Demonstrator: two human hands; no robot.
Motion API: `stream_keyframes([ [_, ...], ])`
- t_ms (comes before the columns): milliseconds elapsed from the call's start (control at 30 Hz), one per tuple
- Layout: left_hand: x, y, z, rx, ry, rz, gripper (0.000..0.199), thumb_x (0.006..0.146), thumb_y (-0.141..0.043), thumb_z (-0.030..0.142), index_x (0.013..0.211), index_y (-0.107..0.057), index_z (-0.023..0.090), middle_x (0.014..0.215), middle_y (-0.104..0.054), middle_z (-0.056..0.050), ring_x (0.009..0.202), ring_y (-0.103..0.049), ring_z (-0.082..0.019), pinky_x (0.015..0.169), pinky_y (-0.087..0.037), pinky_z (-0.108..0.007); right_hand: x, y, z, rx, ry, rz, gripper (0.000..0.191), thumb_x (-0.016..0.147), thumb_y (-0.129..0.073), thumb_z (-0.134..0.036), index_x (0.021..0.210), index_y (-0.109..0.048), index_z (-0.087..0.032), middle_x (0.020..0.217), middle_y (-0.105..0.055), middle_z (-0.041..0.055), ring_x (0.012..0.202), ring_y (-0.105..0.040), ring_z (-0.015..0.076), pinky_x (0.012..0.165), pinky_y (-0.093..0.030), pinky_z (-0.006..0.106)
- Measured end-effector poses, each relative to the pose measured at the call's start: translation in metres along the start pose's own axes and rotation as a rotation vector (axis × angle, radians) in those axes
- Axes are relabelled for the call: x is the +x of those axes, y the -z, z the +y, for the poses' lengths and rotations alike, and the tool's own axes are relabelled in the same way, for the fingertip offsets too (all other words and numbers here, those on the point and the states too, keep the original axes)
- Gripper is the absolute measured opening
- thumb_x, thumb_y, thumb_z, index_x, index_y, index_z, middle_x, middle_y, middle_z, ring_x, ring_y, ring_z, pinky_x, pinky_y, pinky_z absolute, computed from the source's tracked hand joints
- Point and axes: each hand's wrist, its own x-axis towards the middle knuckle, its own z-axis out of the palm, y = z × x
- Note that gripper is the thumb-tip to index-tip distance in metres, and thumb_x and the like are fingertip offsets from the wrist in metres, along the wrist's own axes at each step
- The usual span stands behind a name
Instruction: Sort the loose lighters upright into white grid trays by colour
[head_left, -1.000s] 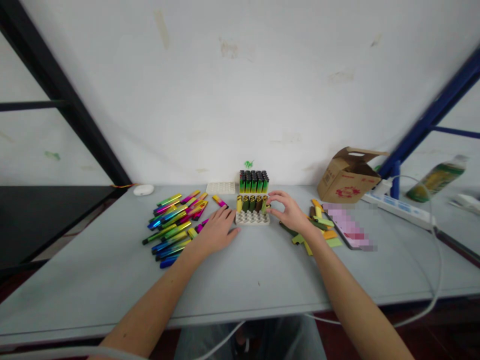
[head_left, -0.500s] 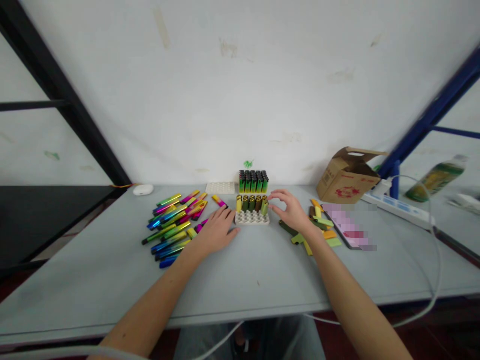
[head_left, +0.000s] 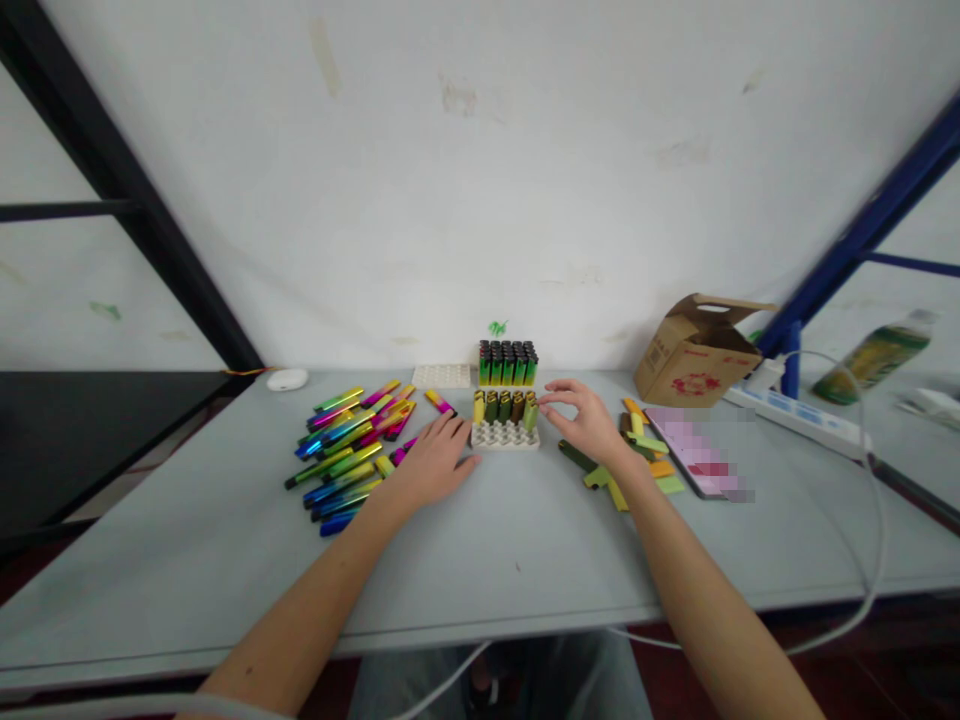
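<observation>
A white tray with holes (head_left: 505, 438) sits mid-table, its back row filled with upright green, yellow and brown lighters (head_left: 505, 408). Behind it stands a block of black-topped green lighters (head_left: 508, 364). My left hand (head_left: 439, 460) rests on the table at the tray's left side, fingers spread, holding nothing. Just right of the row's end lighter is my right hand (head_left: 581, 418), its thumb and fingers apart with nothing between them. Shiny multicoloured lighters (head_left: 345, 470) are heaped on the left. Loose green, yellow and orange lighters (head_left: 596, 478) lie partly under my right wrist.
Another white tray (head_left: 442, 376) lies by the wall. A phone (head_left: 694, 455), an open cardboard box (head_left: 694, 360) and a white power strip (head_left: 802, 415) are on the right. A white case (head_left: 287, 380) sits back left. A cable hangs at the right.
My right hand has shifted very slightly right, away from the end lighter. My left hand has not visibly moved.
</observation>
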Motion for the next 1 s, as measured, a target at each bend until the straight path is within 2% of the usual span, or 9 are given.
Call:
stream_keyframes([
  [67,0.000,0.000,0.000,0.002,0.000,-0.003,0.053,0.093,-0.042,0.040,0.137,-0.043,0.011,0.143,-0.046,-0.018,0.139,-0.033,-0.031,0.113,-0.029,-0.045,-0.001,0.002,0.002,-0.013,-0.009,-0.018,0.031,0.083,-0.063,-0.032,0.111,-0.067,-0.020,0.116,-0.064,0.0109,0.110,-0.059,0.0248,0.100,-0.044,0.043],
  [167,0.000,0.001,0.001,-0.001,0.000,-0.010,0.053,0.093,-0.042,0.040,0.137,-0.042,0.010,0.143,-0.046,-0.019,0.140,-0.033,-0.030,0.114,-0.028,-0.044,-0.005,0.002,0.006,-0.046,-0.043,-0.130,0.069,0.073,-0.073,-0.041,0.133,-0.051,-0.014,0.130,-0.058,0.0168,0.122,-0.052,0.0298,0.106,-0.039,0.048],
  [267,0.000,0.002,0.001,0.004,-0.006,-0.008,0.053,0.093,-0.042,0.039,0.137,-0.042,0.010,0.142,-0.046,-0.019,0.139,-0.033,-0.031,0.114,-0.027,-0.044,-0.010,-0.004,0.011,-0.085,-0.095,-0.302,0.090,0.062,-0.080,-0.049,0.137,-0.046,-0.010,0.135,-0.053,0.0213,0.130,-0.045,0.0361,0.108,-0.037,0.053],
  [367,0.000,0.001,0.000,0.010,-0.011,-0.002,0.053,0.093,-0.042,0.038,0.137,-0.042,0.009,0.140,-0.047,-0.019,0.138,-0.033,-0.031,0.114,-0.028,-0.045,-0.012,-0.010,0.015,-0.130,-0.099,-0.403,0.080,0.065,-0.078,-0.046,0.131,-0.052,-0.009,0.133,-0.055,0.0216,0.132,-0.043,0.0378,0.108,-0.036,0.054],
  [533,0.001,0.001,0.000,0.023,-0.012,-0.001,0.049,0.094,-0.040,0.036,0.136,-0.043,0.011,0.138,-0.049,-0.016,0.137,-0.036,-0.031,0.113,-0.030,-0.044,-0.012,-0.015,0.019,-0.137,0.007,-0.364,0.055,0.071,-0.075,-0.037,0.119,-0.060,-0.014,0.122,-0.064,0.0175,0.116,-0.059,0.0324,0.109,-0.033,0.056],
  [700,0.003,0.000,0.001,0.015,0.002,0.024,0.042,0.096,-0.034,0.031,0.131,-0.048,0.013,0.136,-0.052,-0.016,0.135,-0.038,-0.029,0.112,-0.032,-0.045,-0.012,-0.014,0.019,-0.150,0.039,-0.391,0.051,0.076,-0.071,-0.036,0.121,-0.059,-0.014,0.123,-0.064,0.0162,0.117,-0.058,0.0295,0.113,-0.026,0.056],
  [833,0.002,-0.001,0.001,0.006,0.001,0.036,0.042,0.095,-0.036,0.033,0.130,-0.050,0.014,0.135,-0.053,-0.016,0.135,-0.038,-0.029,0.111,-0.032,-0.046,-0.011,0.004,0.018,-0.166,-0.108,-0.384,0.059,0.065,-0.080,-0.040,0.116,-0.064,-0.013,0.121,-0.065,0.0173,0.116,-0.059,0.0326,0.106,-0.039,0.052],
  [900,0.002,-0.002,0.001,0.022,0.006,0.035,0.042,0.095,-0.036,0.034,0.130,-0.049,0.014,0.136,-0.052,-0.015,0.135,-0.038,-0.029,0.112,-0.032,-0.045,-0.010,0.016,0.019,-0.197,-0.251,-0.361,0.049,0.064,-0.080,-0.038,0.105,-0.069,-0.014,0.112,-0.069,0.0163,0.108,-0.063,0.0327,0.097,-0.048,0.048],
  [1000,0.001,-0.001,0.001,0.031,0.014,0.021,0.044,0.095,-0.038,0.035,0.132,-0.049,0.014,0.137,-0.051,-0.015,0.136,-0.038,-0.029,0.112,-0.031,-0.044,-0.011,0.029,0.020,-0.190,-0.414,-0.416,0.030,0.063,-0.080,-0.037,0.085,-0.073,-0.017,0.088,-0.074,0.0110,0.081,-0.070,0.0272,0.075,-0.056,0.039],
])
